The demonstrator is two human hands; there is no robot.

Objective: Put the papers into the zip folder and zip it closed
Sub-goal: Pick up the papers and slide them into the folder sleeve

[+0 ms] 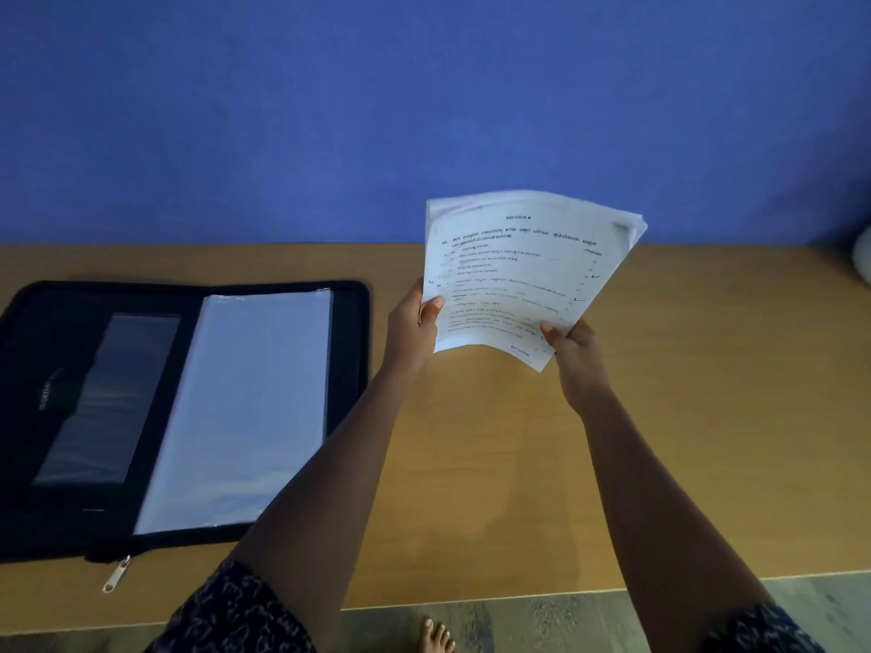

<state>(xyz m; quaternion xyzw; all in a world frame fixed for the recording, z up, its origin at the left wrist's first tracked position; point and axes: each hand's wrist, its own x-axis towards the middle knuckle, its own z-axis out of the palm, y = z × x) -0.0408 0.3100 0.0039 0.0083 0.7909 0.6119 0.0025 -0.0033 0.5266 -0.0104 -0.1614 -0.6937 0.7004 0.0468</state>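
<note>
Now both arms reach forward over the wooden desk point(495, 464), and the two hands hold a stack of printed papers point(523, 271) up in the air, off the desktop, in front of the blue wall point(330, 110). The left hand point(412, 329) pinches the stack's lower left edge, thumb on the front sheet. The right hand point(577, 353) grips the lower right corner, thumb on top, fingers behind. The sheets tilt and fan slightly at the far corner. Off to the left, well apart from the papers, the black zip folder point(70, 417) lies open flat on the desk, clear plastic sleeves point(245, 402) filling its right half. Its metal zipper pull point(117, 575) rests on the desk at the near edge.
</note>
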